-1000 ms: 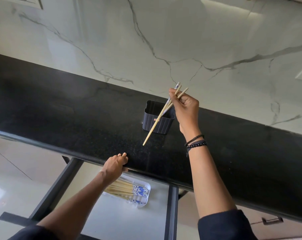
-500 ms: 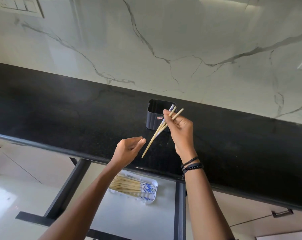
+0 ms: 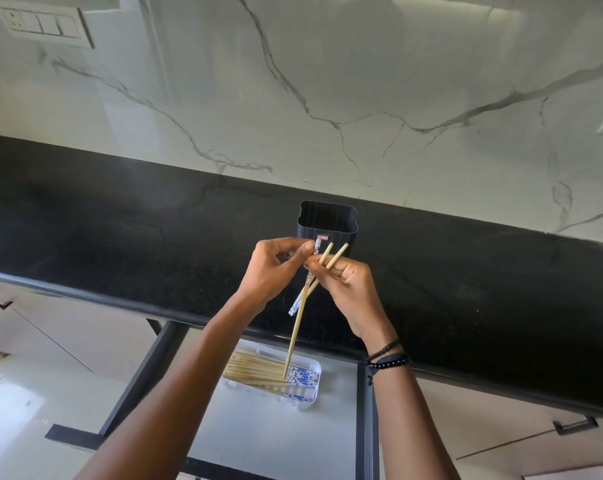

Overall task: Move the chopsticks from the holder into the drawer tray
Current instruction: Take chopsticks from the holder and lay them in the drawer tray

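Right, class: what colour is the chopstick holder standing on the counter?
The holder is black, with a small red label on its front. The head view shows it best.

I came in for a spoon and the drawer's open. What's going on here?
A person is emptying the black holder on the dark counter into the white tray in the open drawer below. The right hand grips a few chopsticks over the tray, and the left hand pinches the blue-patterned top end of one. A bundle already lies in the tray. The holder looks empty from this angle.
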